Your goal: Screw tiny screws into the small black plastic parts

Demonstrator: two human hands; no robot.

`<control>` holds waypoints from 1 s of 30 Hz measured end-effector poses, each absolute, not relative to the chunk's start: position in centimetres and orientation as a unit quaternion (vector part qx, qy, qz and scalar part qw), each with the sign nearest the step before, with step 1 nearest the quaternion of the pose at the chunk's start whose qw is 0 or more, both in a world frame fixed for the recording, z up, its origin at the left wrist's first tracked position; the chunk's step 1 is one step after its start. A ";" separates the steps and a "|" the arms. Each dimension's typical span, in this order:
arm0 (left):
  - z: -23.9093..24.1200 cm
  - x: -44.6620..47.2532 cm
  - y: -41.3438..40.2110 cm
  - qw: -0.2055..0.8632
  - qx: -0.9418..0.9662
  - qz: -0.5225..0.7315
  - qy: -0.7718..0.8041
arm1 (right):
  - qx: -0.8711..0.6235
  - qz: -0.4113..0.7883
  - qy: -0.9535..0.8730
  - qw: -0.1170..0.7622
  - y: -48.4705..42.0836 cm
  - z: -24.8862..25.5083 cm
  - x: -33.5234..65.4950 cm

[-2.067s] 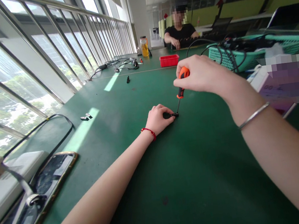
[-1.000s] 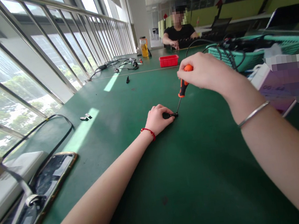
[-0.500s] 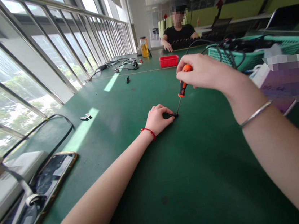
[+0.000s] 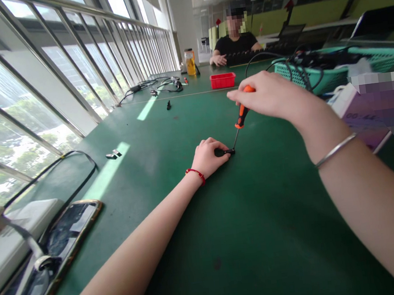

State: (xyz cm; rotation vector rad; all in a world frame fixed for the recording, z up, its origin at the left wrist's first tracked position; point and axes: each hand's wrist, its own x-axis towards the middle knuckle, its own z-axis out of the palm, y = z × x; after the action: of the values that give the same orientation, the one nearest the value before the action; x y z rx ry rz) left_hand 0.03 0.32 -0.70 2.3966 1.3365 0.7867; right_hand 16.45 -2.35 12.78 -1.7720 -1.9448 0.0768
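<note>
1. Closest to us, bottom left, there's a phone (image 4: pixel 71 232) on the green worktop (image 4: pixel 228 229), with a white box (image 4: pixel 5 252) just beside it.
2. Our left hand (image 4: pixel 208 156) rests on the worktop, grip closed on a small black part (image 4: pixel 221 152). So that part's lying around mid-worktop, its right end showing by our fingertips.
3. Our right hand (image 4: pixel 265 93) has its grip on the top of an orange-and-black screwdriver (image 4: pixel 241 112). It's tilted, handle leaning right, tip down at the part's right end.
4. Over on our right: a purple box (image 4: pixel 362 120), partly pixelated, then a teal basket (image 4: pixel 330 78) holding dark cables.
5. Further out we've got a red tray (image 4: pixel 223 82).
6. Way back, a jar (image 4: pixel 191 65) of yellowish liquid, and a person (image 4: pixel 236 43) in black sitting across from us.
</note>
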 end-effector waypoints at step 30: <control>-0.8 -0.1 0.4 0.139 0.832 0.269 0.465 | -0.657 0.029 -0.716 0.235 -2.4 13.2 16.6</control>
State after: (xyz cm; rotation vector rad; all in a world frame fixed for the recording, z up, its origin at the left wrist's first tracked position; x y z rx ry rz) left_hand -0.10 0.35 -0.80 2.4049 1.3431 0.7788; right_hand 16.64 -2.40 13.16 -1.8031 -1.9635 0.0785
